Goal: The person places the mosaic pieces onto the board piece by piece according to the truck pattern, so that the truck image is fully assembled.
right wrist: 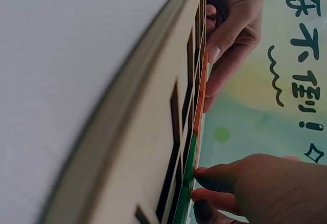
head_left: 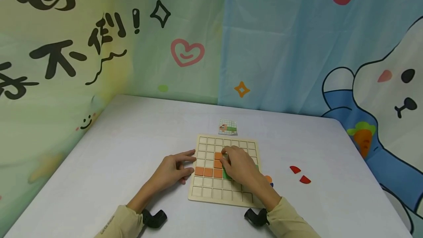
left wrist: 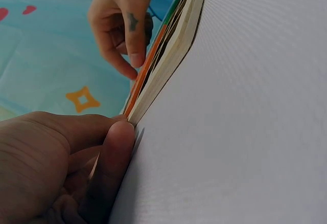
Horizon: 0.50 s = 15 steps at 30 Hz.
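A pale wooden grid board (head_left: 203,192) lies on the table, with several orange square tiles (head_left: 199,171) in a row and more in a column. Green pieces (head_left: 226,175) sit right of the row, partly hidden by my right hand. My left hand (head_left: 170,172) is at the board's left edge, fingers extended and fingertips (left wrist: 120,132) against the rim in the left wrist view. My right hand (head_left: 242,164) reaches over the board; its thumb and index finger pinch at the upper orange tile (head_left: 218,155) of the column. In the right wrist view its fingertips overlap the green pieces.
Behind the board lies a small pattern card (head_left: 228,127). Two red wedge pieces (head_left: 305,180) lie to the right. An orange round piece (head_left: 268,178) and a blue piece (head_left: 272,184) show beside my right forearm. Black devices (head_left: 154,219) sit at both wrists; printed curtains (head_left: 271,47) stand behind.
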Motion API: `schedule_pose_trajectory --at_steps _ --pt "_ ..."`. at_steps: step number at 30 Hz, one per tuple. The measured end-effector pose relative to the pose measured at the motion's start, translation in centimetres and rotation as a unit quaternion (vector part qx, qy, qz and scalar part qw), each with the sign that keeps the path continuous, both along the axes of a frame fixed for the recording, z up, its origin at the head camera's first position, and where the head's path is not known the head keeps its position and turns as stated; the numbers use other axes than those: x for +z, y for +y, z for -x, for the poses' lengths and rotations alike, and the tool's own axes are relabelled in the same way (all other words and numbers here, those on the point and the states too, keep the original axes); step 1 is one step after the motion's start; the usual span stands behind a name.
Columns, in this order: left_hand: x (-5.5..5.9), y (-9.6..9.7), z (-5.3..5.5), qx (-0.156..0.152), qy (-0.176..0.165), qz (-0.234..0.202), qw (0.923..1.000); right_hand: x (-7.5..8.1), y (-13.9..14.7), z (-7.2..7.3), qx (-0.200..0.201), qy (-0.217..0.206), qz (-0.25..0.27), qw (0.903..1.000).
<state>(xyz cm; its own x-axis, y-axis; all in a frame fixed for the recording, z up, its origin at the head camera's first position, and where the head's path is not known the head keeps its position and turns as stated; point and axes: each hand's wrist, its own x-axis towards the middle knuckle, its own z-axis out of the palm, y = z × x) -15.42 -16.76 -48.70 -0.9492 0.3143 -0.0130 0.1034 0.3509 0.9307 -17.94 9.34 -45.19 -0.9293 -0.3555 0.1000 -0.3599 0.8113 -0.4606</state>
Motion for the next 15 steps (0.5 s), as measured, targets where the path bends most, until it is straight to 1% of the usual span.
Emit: schedule_pose_trajectory --at_steps 8,13,15 --pt "0.0 0.1 0.0 0.000 -0.002 -0.002 1.0000 0.4 0.8 -0.4 -0.009 -0.005 -0.006 0.9999" --pt "0.0 0.0 0.0 0.000 -0.001 0.002 1.0000 0.7 2.7 -1.0 -0.025 0.002 -0.018 0.9995" --pt "0.0 0.0 0.0 0.001 -0.001 0.005 1.0000 0.8 3.7 -1.2 -0.032 -0.002 -0.020 0.9993"
